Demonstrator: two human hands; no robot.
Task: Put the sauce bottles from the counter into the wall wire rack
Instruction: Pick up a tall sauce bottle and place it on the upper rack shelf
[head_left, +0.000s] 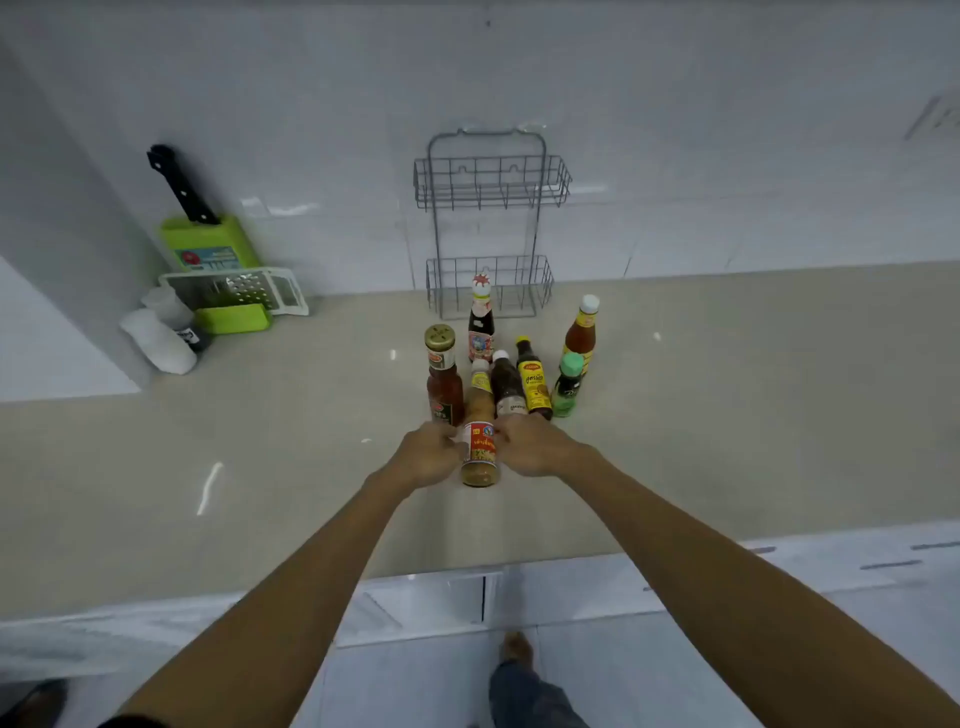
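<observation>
Clasping tan sauce bottle (479, 447) between left hand (427, 453) and right hand (527, 448); upright on worktop (260, 441), wire rack (491, 223) straight beyond, higher.

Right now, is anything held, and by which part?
Both hands, left hand and right hand, clasp the tan sauce bottle at its labelled middle.

Green knife block (210, 244) with black-handled knife (182, 185), grater (236, 291), two white shakers (158, 332) at left.
</observation>
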